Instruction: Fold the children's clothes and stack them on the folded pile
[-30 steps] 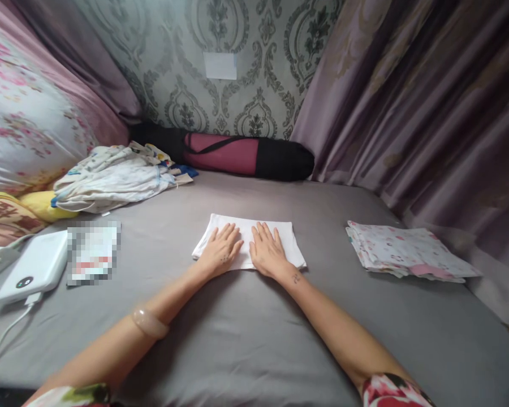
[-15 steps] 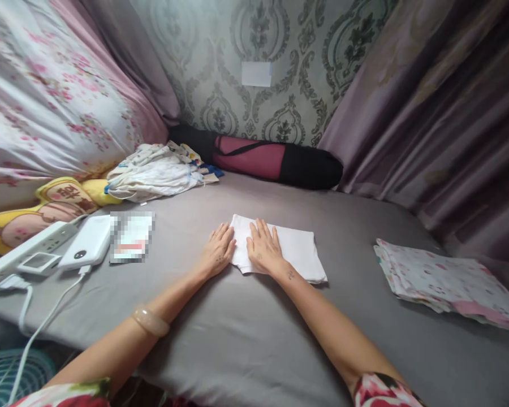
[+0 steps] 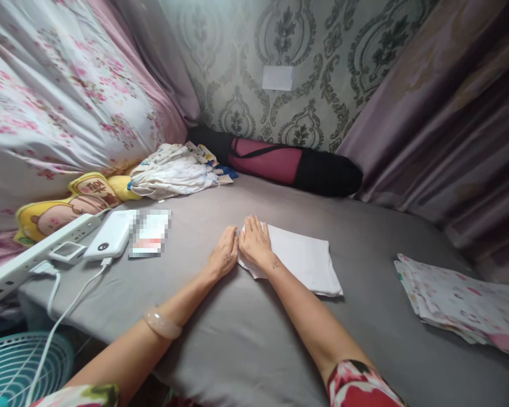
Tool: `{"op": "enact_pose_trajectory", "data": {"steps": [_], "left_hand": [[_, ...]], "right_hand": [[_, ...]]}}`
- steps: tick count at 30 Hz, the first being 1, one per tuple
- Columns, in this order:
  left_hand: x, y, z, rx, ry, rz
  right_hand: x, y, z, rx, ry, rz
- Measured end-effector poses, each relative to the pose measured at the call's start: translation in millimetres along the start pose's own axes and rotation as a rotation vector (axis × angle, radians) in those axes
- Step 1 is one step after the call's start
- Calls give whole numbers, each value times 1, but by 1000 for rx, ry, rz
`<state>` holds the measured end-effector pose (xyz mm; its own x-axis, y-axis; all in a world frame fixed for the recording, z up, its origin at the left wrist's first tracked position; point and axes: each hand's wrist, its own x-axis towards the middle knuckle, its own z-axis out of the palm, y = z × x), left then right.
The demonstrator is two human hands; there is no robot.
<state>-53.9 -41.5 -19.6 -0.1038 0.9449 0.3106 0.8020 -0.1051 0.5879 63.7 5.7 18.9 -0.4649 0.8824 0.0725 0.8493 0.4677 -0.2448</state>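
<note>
A folded white cloth (image 3: pixel 300 259) lies flat on the grey bedsheet (image 3: pixel 246 328). My right hand (image 3: pixel 254 245) rests palm down on the cloth's left end, fingers stretched out and close together. My left hand (image 3: pixel 224 255) lies right beside it at the cloth's left edge, fingers curled at the rim of the cloth; whether they pinch the edge is hard to see. A pale bangle (image 3: pixel 161 323) circles my left wrist.
A stack of floral cloths (image 3: pixel 458 297) lies at the right. A heap of white laundry (image 3: pixel 176 172) and a maroon and black roll bag (image 3: pixel 297 165) sit at the back. A power bank (image 3: pixel 110 242), power strip (image 3: pixel 34 257), yellow plush (image 3: pixel 63 206) and fan (image 3: pixel 12 367) are at the left.
Both hands have slid leftward along the white cloth to its left end. My view has turned left, showing more of the floral pillow, power strip and fan.
</note>
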Motion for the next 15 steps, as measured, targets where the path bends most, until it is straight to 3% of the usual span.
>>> {"op": "enact_pose_trajectory", "data": {"steps": [7, 11, 15], "left_hand": [[2, 2, -4, -54, 3, -3], [4, -8, -5, -28, 4, 0], [10, 0, -6, 73, -3, 72]], "right_hand": [[8, -6, 17, 14, 25, 1], [3, 1, -3, 146, -41, 7], [-24, 30, -30, 154, 17, 30]]}}
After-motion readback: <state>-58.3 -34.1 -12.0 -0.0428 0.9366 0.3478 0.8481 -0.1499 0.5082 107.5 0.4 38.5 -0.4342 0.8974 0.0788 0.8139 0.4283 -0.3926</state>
